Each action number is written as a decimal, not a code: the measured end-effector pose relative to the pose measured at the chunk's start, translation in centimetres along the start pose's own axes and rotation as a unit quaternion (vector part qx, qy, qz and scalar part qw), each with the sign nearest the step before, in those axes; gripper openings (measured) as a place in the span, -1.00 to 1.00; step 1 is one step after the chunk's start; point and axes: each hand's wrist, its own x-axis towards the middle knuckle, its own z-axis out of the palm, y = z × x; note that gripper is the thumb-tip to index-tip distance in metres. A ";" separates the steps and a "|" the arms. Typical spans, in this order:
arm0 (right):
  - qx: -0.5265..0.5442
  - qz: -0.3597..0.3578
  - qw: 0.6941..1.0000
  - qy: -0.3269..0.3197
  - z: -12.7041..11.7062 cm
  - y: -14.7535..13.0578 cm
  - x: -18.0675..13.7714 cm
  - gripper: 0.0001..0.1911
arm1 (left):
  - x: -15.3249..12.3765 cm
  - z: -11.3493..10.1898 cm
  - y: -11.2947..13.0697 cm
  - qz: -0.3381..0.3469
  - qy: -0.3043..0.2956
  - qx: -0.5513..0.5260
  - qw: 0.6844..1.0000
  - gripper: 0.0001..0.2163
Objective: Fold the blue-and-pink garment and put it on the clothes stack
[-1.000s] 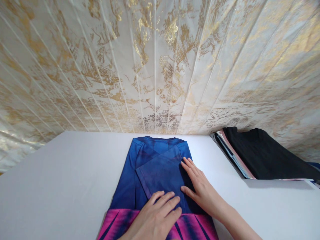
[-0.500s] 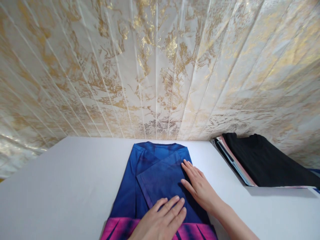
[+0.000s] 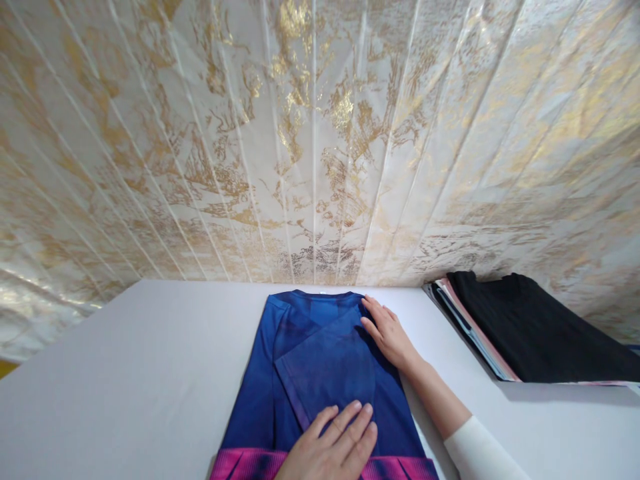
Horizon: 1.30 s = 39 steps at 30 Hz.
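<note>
A blue shirt [image 3: 255,387] with a pink and dark patterned lower band lies partly folded on the white table, its collar toward the wall. One sleeve [image 3: 325,363] is laid slantwise across its middle. My left hand [image 3: 335,443] rests flat on the shirt's lower middle, over the sleeve's end, with the fingers stretched out. Near the collar, at the right shoulder edge, my right hand [image 3: 387,333] lies on the fabric with its fingers extended and the thumb apart. Neither hand grips the cloth.
To the right lies a stack of folded clothes with a black shirt [image 3: 540,333] on top; pink, light blue and grey edges show below it. The white table [image 3: 125,373] meets a wall covering [image 3: 310,147] with gold patterns at the back.
My right hand has slid up along the shirt's right edge to the shoulder, and a white sleeve cuff now shows on that arm. My left hand stays nearly in place.
</note>
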 end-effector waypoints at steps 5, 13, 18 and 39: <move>0.046 0.062 0.992 0.097 -0.7 2.8 1.6 -0.55 | 2.6 -1.5 -0.7 -0.027 -0.068 -0.070 0.995 -0.60; 0.012 0.069 0.993 0.093 0.2 3.7 5.8 -0.73 | 6.9 0.2 -0.9 -0.109 -0.139 -0.238 0.955 -0.23; 0.001 0.070 0.994 0.087 1.2 3.9 7.1 -0.83 | 6.8 0.8 -0.9 -0.117 -0.143 -0.274 0.944 -0.22; 0.024 0.036 0.994 0.103 2.1 2.5 8.1 -0.79 | 6.9 -1.0 -0.8 -0.147 -0.138 -0.318 0.926 -0.28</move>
